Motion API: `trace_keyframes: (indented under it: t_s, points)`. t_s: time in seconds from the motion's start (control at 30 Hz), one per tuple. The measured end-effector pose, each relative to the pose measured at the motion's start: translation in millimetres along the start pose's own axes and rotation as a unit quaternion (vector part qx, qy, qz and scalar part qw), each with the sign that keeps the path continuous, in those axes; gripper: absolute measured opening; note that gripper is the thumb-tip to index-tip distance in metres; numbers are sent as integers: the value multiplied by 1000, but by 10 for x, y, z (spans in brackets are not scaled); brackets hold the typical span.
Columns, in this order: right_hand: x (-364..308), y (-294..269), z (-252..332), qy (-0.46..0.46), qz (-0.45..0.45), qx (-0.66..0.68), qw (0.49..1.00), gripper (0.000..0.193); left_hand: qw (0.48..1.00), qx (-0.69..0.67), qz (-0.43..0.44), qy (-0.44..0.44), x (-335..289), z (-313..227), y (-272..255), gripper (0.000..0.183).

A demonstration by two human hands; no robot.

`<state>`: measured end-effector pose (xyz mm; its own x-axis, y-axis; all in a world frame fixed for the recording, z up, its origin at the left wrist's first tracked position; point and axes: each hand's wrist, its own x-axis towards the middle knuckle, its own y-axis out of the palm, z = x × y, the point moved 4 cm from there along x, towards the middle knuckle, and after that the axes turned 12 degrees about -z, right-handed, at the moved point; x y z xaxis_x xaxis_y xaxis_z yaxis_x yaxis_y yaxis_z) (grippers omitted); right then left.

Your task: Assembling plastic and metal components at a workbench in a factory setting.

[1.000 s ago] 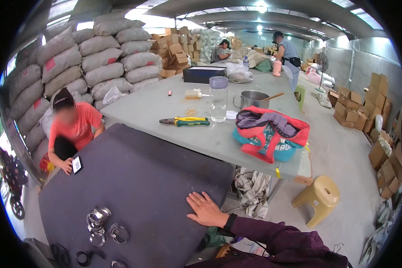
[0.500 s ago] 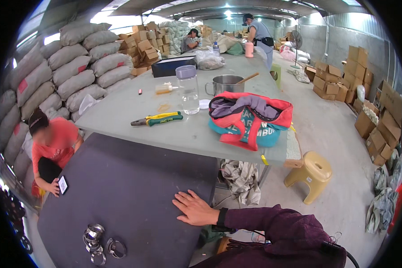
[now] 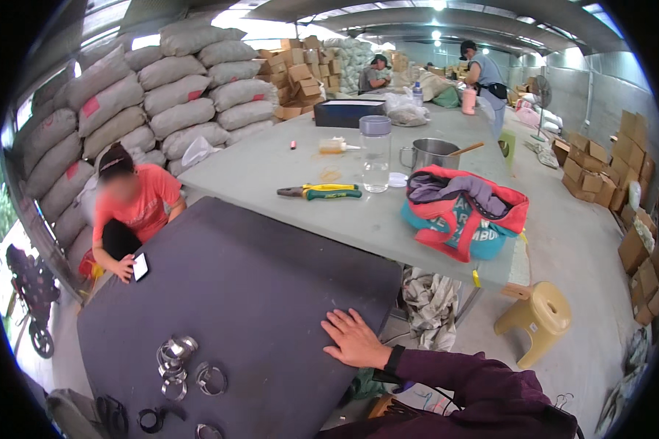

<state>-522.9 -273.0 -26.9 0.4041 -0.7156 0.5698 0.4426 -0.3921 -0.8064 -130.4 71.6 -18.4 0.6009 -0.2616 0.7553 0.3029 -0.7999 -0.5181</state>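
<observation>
My right hand (image 3: 353, 338) lies palm down near the right edge of a dark tabletop (image 3: 271, 293), fingers spread and nothing held. Its sleeve is dark purple, with a black band at the wrist. My left hand is out of sight. Shiny metal band rings (image 3: 174, 357) sit in a small cluster to the left, and a separate metal ring (image 3: 211, 379) lies beside them. Another ring (image 3: 208, 432) is cut off by the lower edge. A black loop-shaped thing (image 3: 151, 420) shows at the lower left.
A grey-green table (image 3: 271, 164) adjoins beyond, bearing pliers (image 3: 321, 192), a clear bottle (image 3: 375, 157), a metal mug (image 3: 432, 154) and a cloth bag (image 3: 465, 212). Across the dark top, a person (image 3: 135, 201) holds a phone (image 3: 140, 267). A yellow stool (image 3: 538, 318) stands right.
The view has swung left and down, so the scene sits farther right and more of the lower left shows. My right hand stays flat on the tabletop.
</observation>
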Motion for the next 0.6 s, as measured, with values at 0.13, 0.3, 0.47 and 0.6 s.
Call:
trace_keyframes:
  t_s: [0.13, 0.3, 0.47, 0.6]
  points:
    - [-14, 15, -14, 6, 6, -1, 1000, 60, 1000, 3, -6, 3, -23, 77, 23, 39]
    - [-8, -1, -7, 4, 0, 0, 1000, 59, 1000, 0, -12, -2, -25, 62, 8, 40]
    - [-16, -14, -23, 1, -5, -7, 1000, 59, 998, -52, -15, -16, -8, -5, -6, 41]
    - [-16, 2, -9, -4, -4, -3, 1000, 58, 1000, -12, -10, -16, 2, 5, -16, 41]
